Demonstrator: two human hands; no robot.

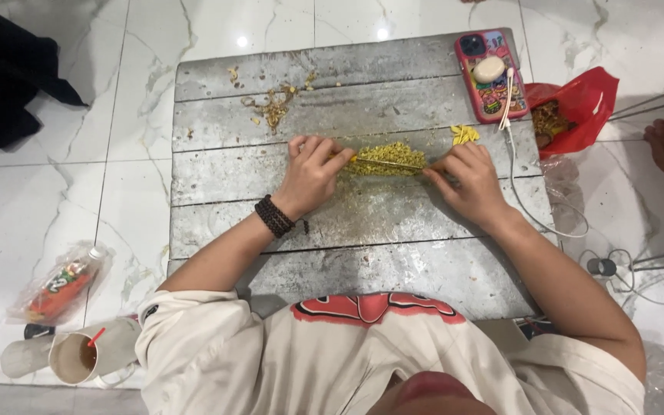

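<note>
Both grips pinch what I take to be a thin stick: left hand (313,170) at one end, right hand (470,180) at the other, above the yellow bead pile (386,157) on the grey tabletop (347,269). Nearby I see a phone (491,73), its white cable (528,204) and a red bag (578,107).

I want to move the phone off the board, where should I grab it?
Take the phone by its long side edges, from above. It lies flat at the board's far right corner, a white cable trailing from its near end, so avoid that end.
</note>
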